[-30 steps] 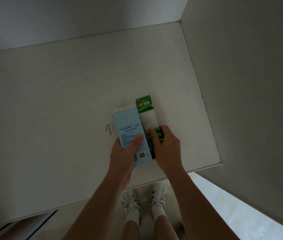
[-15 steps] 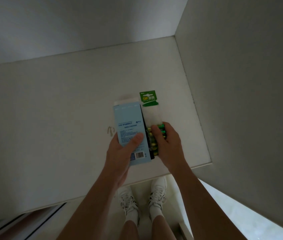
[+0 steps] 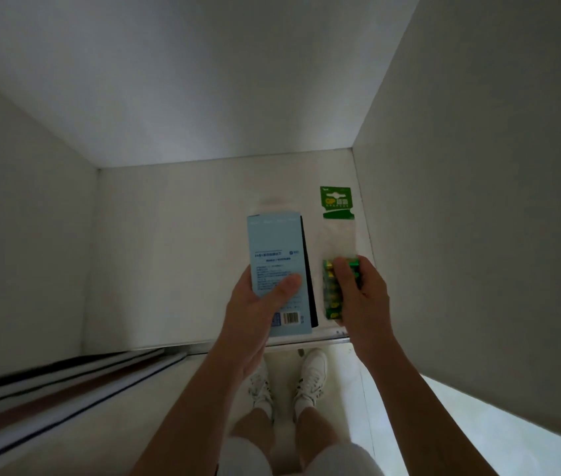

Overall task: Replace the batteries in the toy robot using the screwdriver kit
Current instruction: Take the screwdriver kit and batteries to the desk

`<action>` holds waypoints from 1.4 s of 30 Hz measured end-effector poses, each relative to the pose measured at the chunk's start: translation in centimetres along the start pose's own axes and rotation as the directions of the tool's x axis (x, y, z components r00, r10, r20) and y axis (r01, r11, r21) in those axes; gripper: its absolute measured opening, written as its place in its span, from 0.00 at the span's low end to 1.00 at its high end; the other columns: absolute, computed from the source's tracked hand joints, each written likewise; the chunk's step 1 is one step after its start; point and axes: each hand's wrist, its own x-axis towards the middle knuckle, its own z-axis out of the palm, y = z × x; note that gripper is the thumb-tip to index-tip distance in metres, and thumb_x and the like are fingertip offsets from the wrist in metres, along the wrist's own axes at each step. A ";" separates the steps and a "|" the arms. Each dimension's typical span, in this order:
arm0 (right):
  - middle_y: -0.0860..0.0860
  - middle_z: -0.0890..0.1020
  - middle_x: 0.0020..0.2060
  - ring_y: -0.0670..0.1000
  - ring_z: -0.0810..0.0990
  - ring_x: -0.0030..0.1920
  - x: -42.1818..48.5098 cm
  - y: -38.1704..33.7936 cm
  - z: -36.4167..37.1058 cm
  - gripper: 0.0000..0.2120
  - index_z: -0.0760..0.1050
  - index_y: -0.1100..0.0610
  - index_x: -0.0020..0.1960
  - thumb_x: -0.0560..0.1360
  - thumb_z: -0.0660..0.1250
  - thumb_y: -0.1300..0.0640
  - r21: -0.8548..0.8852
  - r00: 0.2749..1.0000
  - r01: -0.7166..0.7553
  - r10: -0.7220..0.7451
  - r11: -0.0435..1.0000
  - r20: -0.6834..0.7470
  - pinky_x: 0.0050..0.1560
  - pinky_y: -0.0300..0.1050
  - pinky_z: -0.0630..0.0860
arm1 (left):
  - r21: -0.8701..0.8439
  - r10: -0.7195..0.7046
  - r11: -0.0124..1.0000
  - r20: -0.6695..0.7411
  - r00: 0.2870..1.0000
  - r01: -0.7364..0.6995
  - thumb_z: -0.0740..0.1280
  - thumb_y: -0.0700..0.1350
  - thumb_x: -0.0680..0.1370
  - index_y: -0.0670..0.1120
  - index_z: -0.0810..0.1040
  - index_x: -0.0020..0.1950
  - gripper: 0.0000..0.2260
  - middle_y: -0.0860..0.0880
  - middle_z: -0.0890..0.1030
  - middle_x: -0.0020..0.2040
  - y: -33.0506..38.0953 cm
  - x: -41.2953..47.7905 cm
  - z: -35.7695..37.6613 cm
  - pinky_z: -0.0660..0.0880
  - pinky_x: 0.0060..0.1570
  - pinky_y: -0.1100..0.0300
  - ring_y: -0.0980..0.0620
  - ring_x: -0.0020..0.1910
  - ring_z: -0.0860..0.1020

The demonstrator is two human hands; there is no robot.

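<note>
Left hand (image 3: pixel 255 304) grips pale-blue box (image 3: pixel 277 266), barcode near its lower end. Right hand (image 3: pixel 363 290) grips clear battery pack (image 3: pixel 337 235), green header card, green-yellow cells. Both above white shelf (image 3: pixel 176 255), apart.

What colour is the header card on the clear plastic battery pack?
The header card is green with white print, seen in the head view.

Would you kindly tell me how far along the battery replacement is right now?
Early stage. Done: the supplies look gathered. In hand: the left hand holds the blue box, the right hand the battery pack, over the shelf. Left: the batteries are inside their pack, and no toy robot or bare screwdriver is in view, so opening, swapping and closing all appear to remain.
</note>
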 end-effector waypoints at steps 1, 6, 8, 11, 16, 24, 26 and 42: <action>0.55 0.82 0.41 0.59 0.83 0.41 -1.1 -0.9 -0.3 0.07 0.74 0.54 0.47 0.82 0.62 0.52 0.002 1.000 0.004 -0.004 1.000 -0.006 0.44 0.59 0.82 | 0.001 0.005 1.000 -0.005 1.000 -0.005 0.74 0.48 0.67 0.46 0.79 0.60 0.22 0.45 0.86 0.53 0.7 -1.2 0.3 0.82 0.46 0.49 0.44 0.49 0.85; 0.53 0.82 0.39 0.55 0.84 0.39 -6.7 -4.5 -1.5 0.08 0.73 0.56 0.47 0.82 0.62 0.53 -0.002 0.998 0.043 -0.043 0.999 -0.053 0.40 0.53 0.84 | 0.033 0.013 0.999 0.036 0.999 -0.015 0.74 0.48 0.67 0.45 0.79 0.61 0.23 0.45 0.86 0.53 3.0 -6.3 1.0 0.82 0.46 0.49 0.45 0.49 0.85; 0.50 0.81 0.37 0.48 0.83 0.36 -9.1 -5.7 -1.9 0.08 0.73 0.55 0.46 0.82 0.62 0.54 0.019 0.995 0.053 -0.051 0.998 -0.088 0.35 0.44 0.81 | 0.062 0.003 0.998 0.071 0.997 -0.007 0.74 0.48 0.67 0.46 0.79 0.60 0.22 0.46 0.86 0.52 3.5 -8.2 0.8 0.82 0.45 0.49 0.45 0.48 0.85; 0.48 0.80 0.34 0.41 0.81 0.31 -13.0 -6.4 -2.2 0.08 0.73 0.56 0.46 0.82 0.62 0.55 0.070 0.987 0.048 -0.037 0.996 -0.158 0.28 0.35 0.75 | 0.127 -0.037 0.992 0.141 0.989 0.019 0.74 0.49 0.67 0.48 0.80 0.57 0.20 0.47 0.87 0.49 3.8 -10.6 -0.1 0.82 0.43 0.50 0.46 0.46 0.86; 0.47 0.81 0.31 0.44 0.81 0.30 -19.3 -5.4 -2.0 0.08 0.74 0.55 0.47 0.82 0.63 0.53 0.141 0.940 0.002 0.047 0.990 -0.337 0.26 0.36 0.74 | 0.274 -0.133 0.960 0.256 0.957 0.060 0.74 0.51 0.66 0.48 0.81 0.57 0.20 0.45 0.87 0.49 3.4 -13.7 -1.8 0.82 0.45 0.49 0.44 0.47 0.86; 0.50 0.81 0.34 0.41 0.79 0.30 -28.1 -0.8 -3.2 0.08 0.75 0.56 0.46 0.81 0.63 0.53 0.254 0.774 -0.059 0.205 0.965 -0.599 0.29 0.35 0.74 | 0.471 -0.252 0.882 0.443 0.860 0.015 0.75 0.47 0.69 0.47 0.81 0.58 0.18 0.43 0.86 0.50 2.0 -17.3 -0.3 0.82 0.45 0.48 0.42 0.47 0.85; 0.50 0.80 0.34 0.42 0.78 0.31 -29.9 0.4 -3.9 0.09 0.74 0.55 0.43 0.81 0.64 0.53 0.251 0.700 -0.062 0.221 0.966 -0.679 0.30 0.34 0.73 | 0.512 -0.282 0.859 0.496 0.821 -0.014 0.74 0.44 0.73 0.46 0.81 0.57 0.14 0.42 0.86 0.49 1.3 -18.2 0.8 0.82 0.42 0.50 0.42 0.46 0.85; 0.51 0.76 0.30 0.50 0.74 0.30 -35.1 4.0 -15.2 0.13 0.73 0.57 0.42 0.81 0.64 0.51 0.443 0.306 0.130 0.389 0.887 -0.869 0.31 0.45 0.70 | 0.656 -0.497 0.727 0.707 0.502 -0.204 0.76 0.48 0.66 0.45 0.80 0.56 0.20 0.44 0.86 0.48 -4.0 -24.2 13.9 0.81 0.38 0.55 0.47 0.44 0.85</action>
